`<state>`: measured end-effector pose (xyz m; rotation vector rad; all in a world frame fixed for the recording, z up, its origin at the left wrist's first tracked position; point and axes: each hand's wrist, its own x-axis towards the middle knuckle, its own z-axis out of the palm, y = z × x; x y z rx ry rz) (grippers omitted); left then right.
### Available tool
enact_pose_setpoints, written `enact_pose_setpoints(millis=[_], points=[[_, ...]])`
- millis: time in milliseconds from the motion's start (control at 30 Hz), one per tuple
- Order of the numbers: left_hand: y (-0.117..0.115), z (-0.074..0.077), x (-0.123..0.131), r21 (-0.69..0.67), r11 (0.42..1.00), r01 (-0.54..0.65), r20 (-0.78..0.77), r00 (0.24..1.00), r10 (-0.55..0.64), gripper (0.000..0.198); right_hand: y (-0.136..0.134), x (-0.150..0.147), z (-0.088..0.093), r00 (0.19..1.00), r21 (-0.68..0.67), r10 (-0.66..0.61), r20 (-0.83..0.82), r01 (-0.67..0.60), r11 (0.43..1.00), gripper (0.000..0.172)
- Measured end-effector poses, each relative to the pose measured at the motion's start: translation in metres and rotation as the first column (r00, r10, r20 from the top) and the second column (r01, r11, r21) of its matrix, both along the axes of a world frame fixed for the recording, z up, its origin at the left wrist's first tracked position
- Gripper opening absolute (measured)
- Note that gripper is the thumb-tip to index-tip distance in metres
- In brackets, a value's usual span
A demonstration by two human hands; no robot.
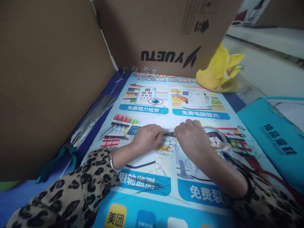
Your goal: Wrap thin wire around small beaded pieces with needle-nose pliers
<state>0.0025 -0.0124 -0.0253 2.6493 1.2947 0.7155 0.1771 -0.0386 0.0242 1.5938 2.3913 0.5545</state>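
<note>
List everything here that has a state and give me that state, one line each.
Left hand: fingers curled shut; what they pinch is hidden.
Right hand: closed on the dark metal tool.
Dark metal tool: gripped, tip toward the other hand.
Teal-handled pliers: lying down, handles spread.
Wire bundle: strands roughly aligned.
Loose wires: scattered.
Printed sheet: spread flat.
Yellow bag: crumpled.
Lettered cardboard: standing, print upside down.
Teal box: edge looks torn.

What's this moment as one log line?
right hand: holding metal tool; left hand: curled near tip; wires: loose on poster; pliers: beside left sleeve
</note>
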Motion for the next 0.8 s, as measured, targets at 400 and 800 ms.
enact_pose_setpoints(millis=[400,800], points=[[0.004,0.002,-0.002,0.004,0.997,0.073,0.060,0.996,-0.073,0.012,0.007,0.025,-0.001,0.994,-0.018,-0.005,-0.113,0.003,1.000,0.020],[0.004,0.005,-0.002,0.098,0.985,0.144,0.086,0.985,-0.153,0.013,0.008,0.032,0.000,0.993,-0.057,0.042,-0.109,-0.048,0.997,0.021]])
